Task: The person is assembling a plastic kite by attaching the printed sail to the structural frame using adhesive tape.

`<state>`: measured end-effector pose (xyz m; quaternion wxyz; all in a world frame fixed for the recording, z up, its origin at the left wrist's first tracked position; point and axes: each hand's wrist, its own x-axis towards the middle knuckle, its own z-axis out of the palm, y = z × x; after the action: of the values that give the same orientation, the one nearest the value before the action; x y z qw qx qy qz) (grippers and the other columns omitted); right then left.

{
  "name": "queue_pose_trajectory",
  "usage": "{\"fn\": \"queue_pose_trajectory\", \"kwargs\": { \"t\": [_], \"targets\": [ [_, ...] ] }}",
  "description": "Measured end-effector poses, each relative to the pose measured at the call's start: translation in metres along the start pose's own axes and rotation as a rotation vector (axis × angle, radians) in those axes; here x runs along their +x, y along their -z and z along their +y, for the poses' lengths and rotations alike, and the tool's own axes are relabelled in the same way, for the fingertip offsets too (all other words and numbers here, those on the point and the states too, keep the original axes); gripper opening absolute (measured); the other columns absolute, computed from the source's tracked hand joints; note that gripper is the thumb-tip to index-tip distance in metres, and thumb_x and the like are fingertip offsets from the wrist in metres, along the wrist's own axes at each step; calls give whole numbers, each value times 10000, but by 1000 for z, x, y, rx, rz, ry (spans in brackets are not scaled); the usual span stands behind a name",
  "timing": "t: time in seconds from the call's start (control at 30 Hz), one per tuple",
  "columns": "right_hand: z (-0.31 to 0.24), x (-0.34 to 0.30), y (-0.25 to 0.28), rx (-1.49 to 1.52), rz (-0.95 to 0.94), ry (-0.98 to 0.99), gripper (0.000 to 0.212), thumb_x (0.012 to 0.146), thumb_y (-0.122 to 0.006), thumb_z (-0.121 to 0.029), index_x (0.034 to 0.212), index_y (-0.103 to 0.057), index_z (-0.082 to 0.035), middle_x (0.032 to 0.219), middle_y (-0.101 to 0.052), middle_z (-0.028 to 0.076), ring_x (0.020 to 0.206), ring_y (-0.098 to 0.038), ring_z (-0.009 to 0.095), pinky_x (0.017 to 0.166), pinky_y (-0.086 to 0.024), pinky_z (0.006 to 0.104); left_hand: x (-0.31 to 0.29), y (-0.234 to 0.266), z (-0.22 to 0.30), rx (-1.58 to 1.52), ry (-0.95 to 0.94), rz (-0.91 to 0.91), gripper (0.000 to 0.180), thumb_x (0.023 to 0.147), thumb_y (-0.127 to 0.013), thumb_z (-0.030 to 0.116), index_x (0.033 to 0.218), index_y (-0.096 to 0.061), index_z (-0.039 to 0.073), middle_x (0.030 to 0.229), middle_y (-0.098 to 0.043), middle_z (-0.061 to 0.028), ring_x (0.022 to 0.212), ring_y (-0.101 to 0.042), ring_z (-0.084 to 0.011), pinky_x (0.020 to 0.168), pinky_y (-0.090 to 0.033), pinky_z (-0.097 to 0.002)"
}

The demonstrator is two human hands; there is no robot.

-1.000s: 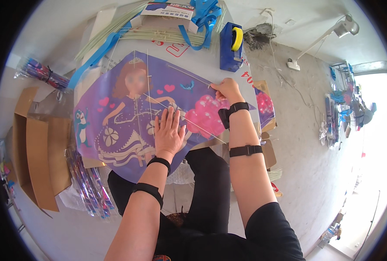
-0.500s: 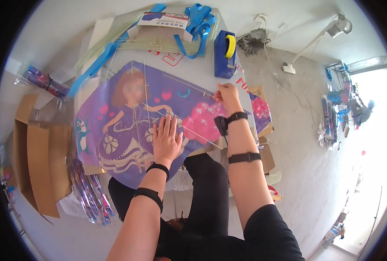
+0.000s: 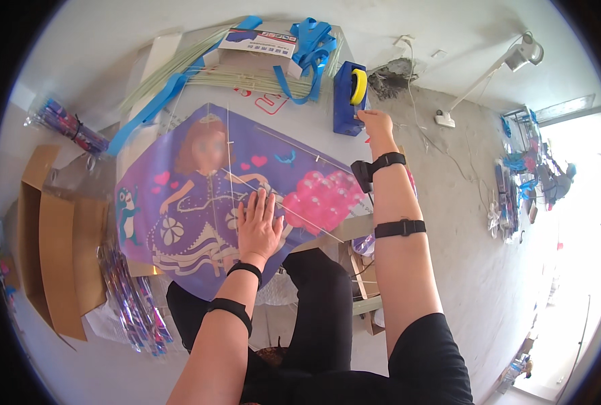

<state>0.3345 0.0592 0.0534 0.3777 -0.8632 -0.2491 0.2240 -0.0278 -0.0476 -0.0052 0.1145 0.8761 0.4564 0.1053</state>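
Off the princess-print kite (image 3: 202, 182), the right hand (image 3: 377, 124) has moved to the blue tape dispenser (image 3: 345, 108). On the tabletop (image 3: 307, 118), the left hand (image 3: 259, 227) lies flat, hiding part of the kite; whether the right, curled, holds anything, I can't tell.
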Motion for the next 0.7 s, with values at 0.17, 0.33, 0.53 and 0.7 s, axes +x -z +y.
{"fn": "queue_pose_trajectory", "kwargs": {
  "t": [0.17, 0.33, 0.53, 0.7],
  "targets": [
    [-5, -9, -1, 409, -89, -275, 144, 784, -714, -194, 762, -680, -56, 645, -555, -3, 531, -479, 121, 465, -431, 280, -1, 0, -1, -8, 5, 16, 567, 910, -505, 351, 1409, -388, 109, 1485, -329, -91, 1364, -309, -283, 1112, -229, -490],
    [9, -30, -10, 808, 25, -158, 92, 766, -698, -91, 786, -632, -30, 778, -589, 30, 634, -513, 120, 544, -429, 256, -1, -2, -3, 21, 3, 35, 545, 915, -493, 373, 1393, -419, 123, 1472, -348, -76, 1356, -321, -267, 1117, -225, -486],
    [28, -36, -32, 759, 55, -185, 104, 778, -696, -109, 785, -651, -16, 764, -604, 18, 688, -563, 126, 584, -458, 259, -3, 0, -4, 22, 8, 23, 557, 918, -490, 377, 1404, -404, 119, 1477, -341, -77, 1359, -316, -266, 1119, -223, -485],
    [46, -17, -37, 428, 129, 0, 141, 772, -707, -157, 772, -702, -16, 641, -609, 13, 604, -570, 129, 592, -481, 287, -1, -2, -3, 40, 2, 24, 551, 921, -481, 379, 1405, -404, 128, 1476, -344, -74, 1360, -314, -264, 1119, -223, -483]
  ]
}}
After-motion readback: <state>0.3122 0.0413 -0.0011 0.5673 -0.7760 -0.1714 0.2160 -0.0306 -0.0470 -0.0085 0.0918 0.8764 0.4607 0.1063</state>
